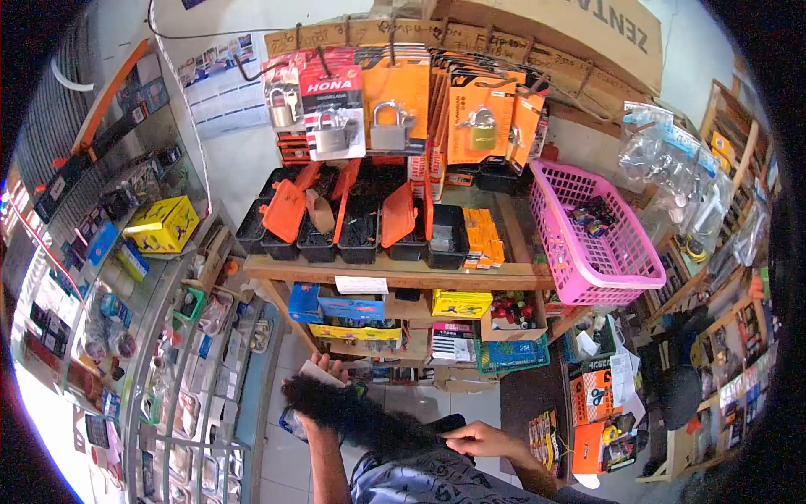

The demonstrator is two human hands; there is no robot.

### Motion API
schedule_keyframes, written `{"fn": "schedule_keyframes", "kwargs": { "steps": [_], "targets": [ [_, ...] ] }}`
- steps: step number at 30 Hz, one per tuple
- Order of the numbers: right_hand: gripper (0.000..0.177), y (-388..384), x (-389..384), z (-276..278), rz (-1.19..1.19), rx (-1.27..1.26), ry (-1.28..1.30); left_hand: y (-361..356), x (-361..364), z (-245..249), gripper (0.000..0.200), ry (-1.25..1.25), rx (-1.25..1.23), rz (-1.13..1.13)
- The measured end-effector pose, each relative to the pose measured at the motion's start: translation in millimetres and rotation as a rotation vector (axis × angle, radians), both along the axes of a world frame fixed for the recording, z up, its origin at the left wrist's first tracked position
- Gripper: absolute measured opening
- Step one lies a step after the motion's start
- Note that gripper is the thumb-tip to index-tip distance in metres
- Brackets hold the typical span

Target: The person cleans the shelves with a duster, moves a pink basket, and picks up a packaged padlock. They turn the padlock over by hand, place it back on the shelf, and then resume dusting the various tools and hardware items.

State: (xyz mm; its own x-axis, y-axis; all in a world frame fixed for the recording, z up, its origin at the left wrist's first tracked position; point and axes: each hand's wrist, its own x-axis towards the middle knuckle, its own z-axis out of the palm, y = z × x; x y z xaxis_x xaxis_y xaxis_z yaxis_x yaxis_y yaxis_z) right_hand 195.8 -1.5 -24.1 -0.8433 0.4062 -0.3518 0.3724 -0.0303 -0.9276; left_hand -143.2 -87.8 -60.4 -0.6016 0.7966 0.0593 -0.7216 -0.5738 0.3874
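Note:
A black fluffy duster [369, 420] stretches across the lower middle, in front of a grey patterned garment [437, 479]. My right hand [480, 439] is closed at its right end, around what looks like a dark handle; the grip is partly hidden. My left hand [337, 370] is raised palm up, its fingers curled about a pale flat piece [322, 375]. The duster's fluffy end covers part of my left palm and wrist. Just beyond my hands is a wooden shelf unit [403, 273].
Padlock packs [332, 113] hang above black bins [361, 231] with orange lids. A pink basket [588, 252] sits at the shelf's right end. Glass display cases [189, 378] line the left. Boxes [594, 395] and a dark round object [678, 395] stand at right.

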Motion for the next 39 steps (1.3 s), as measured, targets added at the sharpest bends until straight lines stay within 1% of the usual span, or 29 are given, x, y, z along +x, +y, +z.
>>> {"fn": "schedule_keyframes", "kwargs": {
  "steps": [1, 2, 3, 5, 6, 7, 8, 9, 10, 11, 12, 13, 15, 17, 18, 19, 20, 22, 23, 25, 27, 28, 29, 31, 33, 34, 35, 37, 39],
  "targets": [
    [0.039, 1.3, 3.5, -4.8, 0.02, -0.052, -0.011, 1.2, 6.9, 6.2, 0.066, -0.13, -0.005, 0.007],
    [0.039, -1.8, 3.8, 0.8, -0.058, 0.003, -0.019, 1.8, 3.2, 23.7, 0.066, 0.002, 0.108, -0.12],
    [0.039, -4.4, 5.7, -2.1, -0.064, 0.005, -0.014, -3.1, 13.2, 40.1, 0.065, -0.198, -0.187, -0.016],
    [0.039, -10.1, 11.7, -10.9, -0.049, 0.024, 0.001, 0.9, 18.3, 45.5, 0.066, -0.237, -0.15, -0.061],
    [0.038, -6.5, 15.8, -9.9, 0.064, 0.076, 0.085, 5.8, 4.3, 8.6, 0.065, -0.222, -0.076, -0.096],
    [0.038, -8.6, 17.0, -6.7, 0.056, 0.082, 0.091, 13.3, -0.3, 5.4, 0.065, -0.205, -0.002, -0.132],
    [0.039, -12.8, 18.5, -1.0, -0.038, 0.063, 0.083, 11.4, 1.6, 1.5, 0.074, -0.276, 0.267, -0.223],
    [0.039, -15.4, 19.6, 2.0, -0.132, 0.042, 0.075, 7.5, 3.5, -2.5, 0.074, -0.271, 0.272, -0.232],
    [0.04, -18.1, 20.5, -4.9, -0.199, -0.021, 0.064, 3.7, 14.9, 25.3, 0.075, -0.24, 0.065, -0.179],
    [0.04, -17.3, 23.4, -7.4, -0.207, -0.017, 0.068, 3.0, 21.2, 40.0, 0.075, -0.206, -0.141, -0.126],
    [0.04, -15.0, 26.8, -7.4, -0.079, -0.028, 0.063, 8.9, 7.0, 2.8, 0.073, 0.007, -0.005, -0.164],
    [0.04, -13.0, 29.0, -6.4, 0.05, -0.037, 0.059, 10.1, 13.5, 20.4, 0.068, -0.45, 0.046, -0.188],
    [0.04, -11.5, 33.5, 2.5, 0.043, 0.018, 0.102, 11.9, 10.2, -0.2, 0.066, -0.513, 0.203, -0.281],
    [0.033, -12.0, 41.0, 9.1, -0.233, -0.191, 0.097, 8.7, 17.9, 18.1, 0.064, -0.153, -0.168, -0.16],
    [0.023, -7.7, 42.8, 20.4, -0.248, -0.202, 0.227, 9.6, 23.4, 29.8, 0.064, -0.262, -0.321, -0.057],
    [0.023, -5.1, 44.8, 29.9, -0.252, -0.198, 0.231, 9.3, 22.3, 23.8, 0.065, -0.376, -0.005, -0.173],
    [0.02, -1.3, 47.1, 38.1, -0.356, -0.192, 0.278, 9.6, 26.7, 32.6, 0.066, -0.406, -0.032, -0.163],
    [0.025, 7.1, 48.0, 60.6, -0.516, -0.21, 0.412, 10.4, 32.2, 40.0, 0.067, -0.43, -0.053, -0.154],
    [0.025, 13.8, 47.6, 64.3, -0.515, -0.205, 0.418, 8.1, 33.2, 35.1, 0.068, -0.382, -0.07, -0.152],
    [0.025, 28.1, 48.2, 66.3, -0.724, -0.215, 0.612, 2.1, 38.6, 34.2, 0.069, -0.329, -0.086, -0.148],
    [0.019, 49.7, 50.6, 75.4, -0.781, -0.224, 0.641, -5.8, 45.9, 34.2, 0.07, -0.37, -0.149, -0.131],
    [0.02, 62.8, 49.9, 76.5, -0.816, -0.235, 0.661, -9.5, 47.5, 29.4, 0.07, -0.365, -0.139, -0.125],
    [0.028, 77.2, 48.9, 81.1, -0.828, -0.208, 0.662, -15.2, 49.8, 22.1, 0.07, -0.362, -0.163, -0.099],
    [0.023, 114.7, 42.7, 90.0, -0.752, -0.14, 0.598, -29.0, 57.1, 15.1, 0.07, -0.355, -0.18, -0.056],
    [0.039, 153.8, 33.3, 85.5, -0.784, -0.128, 0.589, -43.5, 68.8, 20.9, 0.07, -0.418, -0.206, -0.038],
    [0.05, 171.4, 31.5, 79.7, -0.771, -0.212, 0.599, -46.5, 75.9, 25.0, 0.07, -0.44, -0.273, 0.035],
    [0.05, 179.5, 28.2, 80.6, -0.751, -0.211, 0.606, -51.3, 83.0, 28.2, 0.07, -0.436, -0.261, 0.051],
    [0.054, 190.7, 21.1, 80.9, -0.869, -0.179, 0.514, -63.8, 97.5, 35.5, 0.07, -0.463, -0.366, 0.121],
    [0.055, 203.3, 18.3, 71.7, -0.86, -0.176, 0.501, -74.1, 108.6, 36.8, 0.07, -0.466, -0.381, 0.151]
  ]
}}
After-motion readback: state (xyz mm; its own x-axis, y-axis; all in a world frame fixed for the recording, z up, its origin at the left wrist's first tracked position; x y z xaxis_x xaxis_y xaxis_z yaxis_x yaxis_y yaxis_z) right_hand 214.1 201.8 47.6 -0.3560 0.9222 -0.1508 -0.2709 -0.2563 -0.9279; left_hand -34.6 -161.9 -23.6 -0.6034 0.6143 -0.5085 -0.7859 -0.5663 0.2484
